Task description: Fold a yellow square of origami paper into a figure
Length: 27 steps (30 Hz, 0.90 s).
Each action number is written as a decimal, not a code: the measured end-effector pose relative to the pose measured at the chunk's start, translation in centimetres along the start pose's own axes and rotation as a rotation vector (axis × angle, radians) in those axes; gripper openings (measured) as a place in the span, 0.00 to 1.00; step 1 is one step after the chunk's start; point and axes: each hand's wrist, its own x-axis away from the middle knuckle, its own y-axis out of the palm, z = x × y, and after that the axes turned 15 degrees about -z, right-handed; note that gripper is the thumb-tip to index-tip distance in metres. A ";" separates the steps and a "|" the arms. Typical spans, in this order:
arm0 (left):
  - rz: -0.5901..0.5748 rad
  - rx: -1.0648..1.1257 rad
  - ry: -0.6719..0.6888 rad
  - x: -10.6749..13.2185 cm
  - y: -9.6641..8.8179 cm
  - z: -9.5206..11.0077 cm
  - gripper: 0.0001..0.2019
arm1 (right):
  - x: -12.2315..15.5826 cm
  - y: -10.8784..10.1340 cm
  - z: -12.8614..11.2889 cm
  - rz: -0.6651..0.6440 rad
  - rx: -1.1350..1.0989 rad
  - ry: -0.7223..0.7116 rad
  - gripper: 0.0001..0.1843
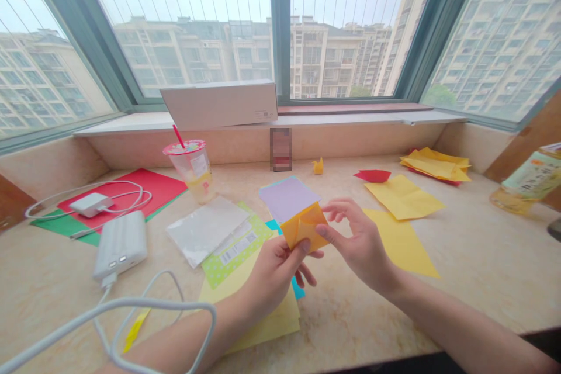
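A small folded yellow paper, with creased layers across its front, is held up above the table. My left hand pinches its lower edge, the thumb in front and the other fingers behind. At its right side is my right hand, thumb tip on the paper and fingers bent near the top corner. Beneath the hands lie a lilac paper sheet, some blue paper and pale yellow sheets, partly covered by my left arm.
Yellow sheets, a folded red paper and a pile of folded yellow papers lie right. Leftward are a plastic cup, white power bank and looping cable. A bottle stands far right.
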 end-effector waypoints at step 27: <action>-0.044 -0.069 -0.009 0.0 -0.3 -1.2 0.19 | 1.0 0.4 0.1 0.016 -0.135 -0.012 0.19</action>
